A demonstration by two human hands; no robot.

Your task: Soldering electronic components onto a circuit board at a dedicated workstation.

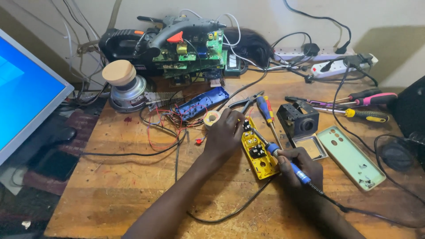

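A long yellow circuit board with black components lies on the wooden workbench. My left hand rests on its left edge and holds it steady. My right hand grips a blue-handled soldering iron like a pen. The iron's metal tip reaches up-left onto the board's upper part. Its black cable trails off to the right.
A pale green cover plate and a black soldering stand lie right of the board. Screwdrivers, pliers, a tape roll, a blue casing, green circuit boards, power strips, loose wires and a monitor surround the bench.
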